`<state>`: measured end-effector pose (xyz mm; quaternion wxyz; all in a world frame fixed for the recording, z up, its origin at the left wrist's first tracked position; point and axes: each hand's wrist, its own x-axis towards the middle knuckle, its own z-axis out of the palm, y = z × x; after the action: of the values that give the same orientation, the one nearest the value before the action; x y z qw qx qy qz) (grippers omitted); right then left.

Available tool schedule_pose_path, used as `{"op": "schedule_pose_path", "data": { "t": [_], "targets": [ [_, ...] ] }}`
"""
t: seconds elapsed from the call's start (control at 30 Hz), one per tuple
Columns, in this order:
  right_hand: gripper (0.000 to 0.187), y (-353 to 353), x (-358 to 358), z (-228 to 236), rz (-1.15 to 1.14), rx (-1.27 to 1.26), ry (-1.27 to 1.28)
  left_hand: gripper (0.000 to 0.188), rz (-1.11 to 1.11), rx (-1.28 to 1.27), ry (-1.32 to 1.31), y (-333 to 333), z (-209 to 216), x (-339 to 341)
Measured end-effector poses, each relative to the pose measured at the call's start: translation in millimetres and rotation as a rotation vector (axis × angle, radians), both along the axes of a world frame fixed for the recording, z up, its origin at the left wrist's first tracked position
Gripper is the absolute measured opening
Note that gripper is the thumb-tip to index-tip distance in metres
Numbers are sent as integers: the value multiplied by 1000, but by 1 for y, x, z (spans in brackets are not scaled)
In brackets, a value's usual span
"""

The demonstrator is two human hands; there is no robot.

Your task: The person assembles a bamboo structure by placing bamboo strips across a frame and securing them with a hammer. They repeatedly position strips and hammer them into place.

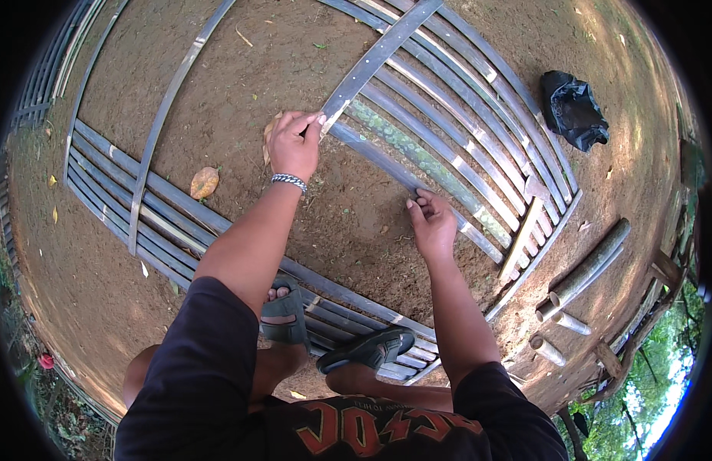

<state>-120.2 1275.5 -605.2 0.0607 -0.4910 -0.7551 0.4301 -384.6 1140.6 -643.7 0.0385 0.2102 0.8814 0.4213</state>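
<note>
On the ground ahead lies a panel of dark bamboo slats (456, 107), with a cross slat (371, 61) running over them. My left hand (296, 144), with a chain bracelet at its wrist, is closed at the near end of the cross slat. Its thumb and fingertips pinch there; whether something small is between them is hidden. My right hand (434, 224) grips the edge of the panel's nearest bamboo slat (379, 160) between thumb and fingers. Beside it a greenish, mottled slat (425, 157) lies parallel. A wooden-handled hatchet (521, 237) rests across the slats' right ends.
Another band of slats (191, 223) runs under my sandaled feet (364, 349). A long strip (169, 96) crosses the left side. To the right are a black plastic bag (575, 115) and cut bamboo pieces (586, 269). A dry leaf (205, 183) lies on the bare soil.
</note>
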Motion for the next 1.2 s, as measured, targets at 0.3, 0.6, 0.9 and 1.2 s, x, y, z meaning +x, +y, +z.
{"op": "schedule_pose_path", "data": {
  "t": [0.3,0.6,0.9,1.2],
  "targets": [
    [30,2,65,7,-73,-6,-81,11,-29,-74,124,3,2,5],
    [26,36,120,20,-214,76,-183,8,-45,-124,213,4,3,5],
    [42,71,151,20,-239,647,-514,6,-61,-72,202,4,3,4],
    [86,97,195,4,-278,502,-815,6,-88,-53,159,5,6,5]
  ]
}}
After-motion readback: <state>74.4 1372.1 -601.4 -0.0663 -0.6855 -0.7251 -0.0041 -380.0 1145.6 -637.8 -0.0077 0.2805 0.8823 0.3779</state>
